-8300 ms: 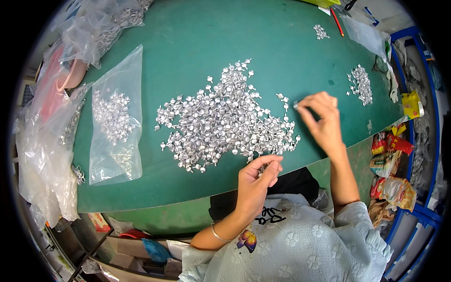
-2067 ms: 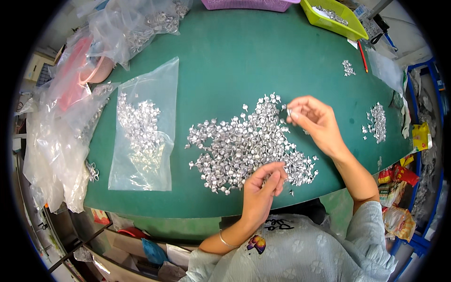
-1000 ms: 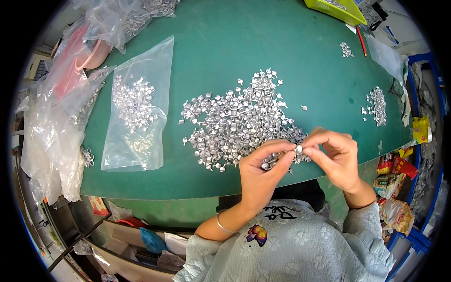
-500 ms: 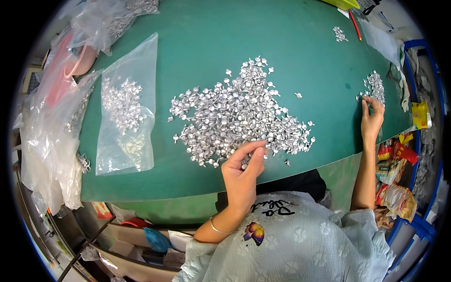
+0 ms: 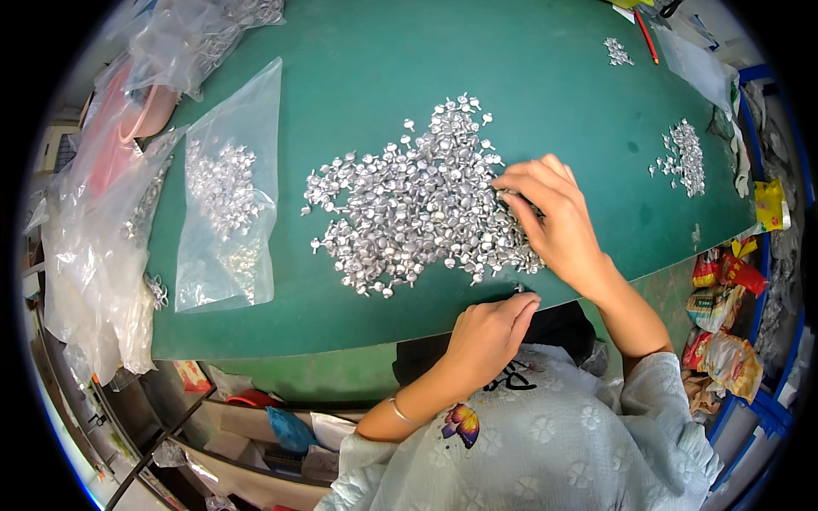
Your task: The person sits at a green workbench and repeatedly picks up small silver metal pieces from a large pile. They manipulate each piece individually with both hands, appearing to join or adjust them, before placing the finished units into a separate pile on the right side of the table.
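Observation:
A large heap of small silvery metal pieces (image 5: 409, 213), each with a round head and a short stem, lies on the green tabletop. My right hand (image 5: 558, 221) reaches over the heap's right side, thumb and forefinger slightly apart at its edge, with no piece visible between them. Near the front table edge is my left hand (image 5: 490, 336), its thumb and fingers pressed together. A single metal piece (image 5: 518, 288) shows just beyond those fingertips. Whatever the left fingers hold, if anything, is hidden.
Smaller piles of such pieces lie at the right (image 5: 688, 157) and far right (image 5: 617, 53). A clear plastic bag (image 5: 230, 192) with pieces lies left of the heap. More plastic bags (image 5: 94, 264) and a pink basket (image 5: 153, 111) crowd the left edge. A red pencil (image 5: 646, 36) lies far right.
My right hand has moved left from the right-hand pile to the large heap. My left hand has shifted right and toward the table's front edge, away from the heap.

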